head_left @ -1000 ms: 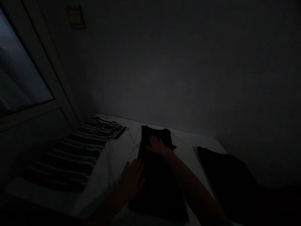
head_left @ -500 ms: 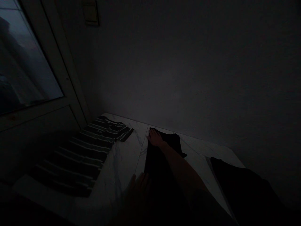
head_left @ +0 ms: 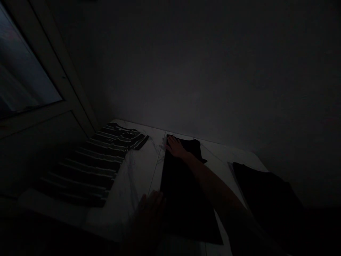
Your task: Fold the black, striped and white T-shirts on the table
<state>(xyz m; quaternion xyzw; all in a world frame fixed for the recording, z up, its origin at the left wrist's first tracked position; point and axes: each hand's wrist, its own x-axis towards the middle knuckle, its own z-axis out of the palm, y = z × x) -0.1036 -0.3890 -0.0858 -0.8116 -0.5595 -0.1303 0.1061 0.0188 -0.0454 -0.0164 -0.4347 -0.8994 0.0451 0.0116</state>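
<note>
A black garment point(head_left: 183, 199), which looks like a folded shirt with a short sleeve at its upper right, lies flat on a white marbled tabletop point(head_left: 138, 167). My right hand point(head_left: 176, 146) rests flat on its upper left corner, fingers stretched out. Lower down, my left hand point(head_left: 151, 206) lies by the garment's left edge with its fingers apart. That hand is very dim, so whether it presses on the cloth or the tabletop is hard to see. My right forearm crosses over the garment and hides part of it.
A dark striped short-sleeved shirt point(head_left: 93, 160) is spread out on the left. On the right lies another black garment point(head_left: 263, 188). A grey wall point(head_left: 186, 78) rises behind the tabletop, and a door with a glass pane point(head_left: 29, 57) stands at the left. Light is very low.
The view has tilted, so everything sits a little higher in the picture. More of the black garment's lower edge shows. Both hands stay at about the same places on and beside it.
</note>
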